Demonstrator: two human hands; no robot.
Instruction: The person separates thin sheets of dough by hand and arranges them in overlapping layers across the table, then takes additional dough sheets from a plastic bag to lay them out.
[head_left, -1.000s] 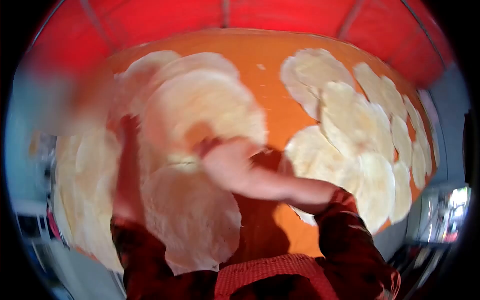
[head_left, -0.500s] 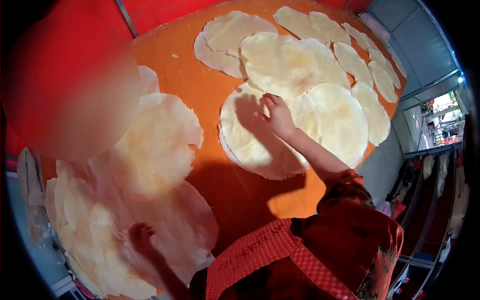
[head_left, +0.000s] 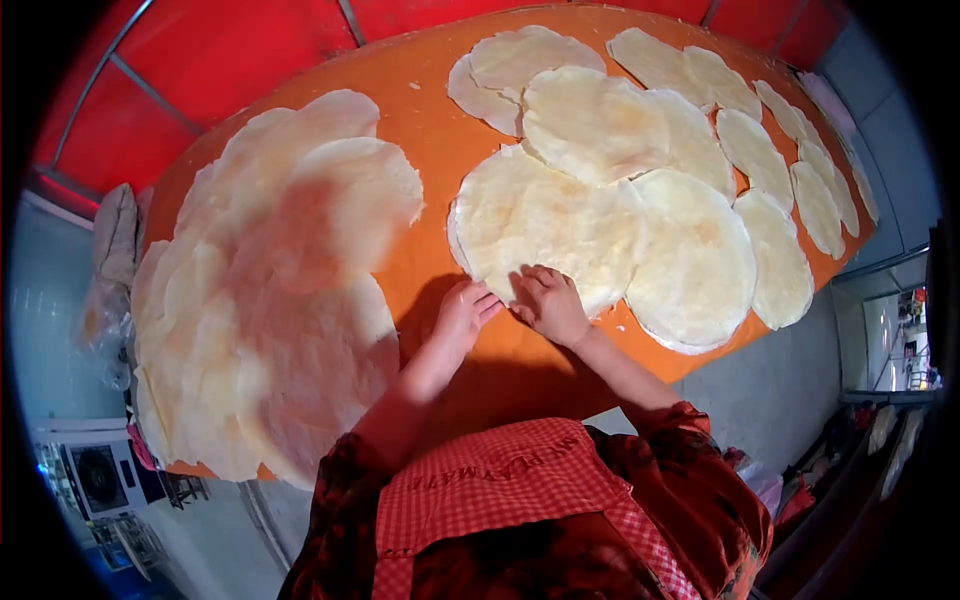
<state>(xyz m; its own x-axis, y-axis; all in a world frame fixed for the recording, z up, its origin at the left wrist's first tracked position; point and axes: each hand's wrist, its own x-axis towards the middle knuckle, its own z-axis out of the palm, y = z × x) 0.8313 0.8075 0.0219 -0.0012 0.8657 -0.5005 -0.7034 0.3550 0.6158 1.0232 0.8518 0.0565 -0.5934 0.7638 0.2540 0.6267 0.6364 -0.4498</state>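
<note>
Well, the bent fingers of my bare right hand (head_left: pixel 548 302) rest on the near rim of a pale cream, round, thin sheet (head_left: pixel 550 220); whether they pinch it, I cannot tell. Just beside, my bare left hand (head_left: pixel 465 312) has its fingers close together and half curled at that rim, and I cannot tell if they grip either. The sheet lies flat before me on the broad orange tabletop (head_left: pixel 430 120). I judge it light, soft and limp, easily torn where the edge is ragged, so I'd hold the rim with both hands apart, fingers flat, rather than by one tight pinch. Its left edge looks doubled; a second layer may cling beneath. Rightward, a similar cream round sheet (head_left: pixel 690 260) adjoins it; well leftward lies a spread of overlapping pale sheets (head_left: pixel 190 350).
</note>
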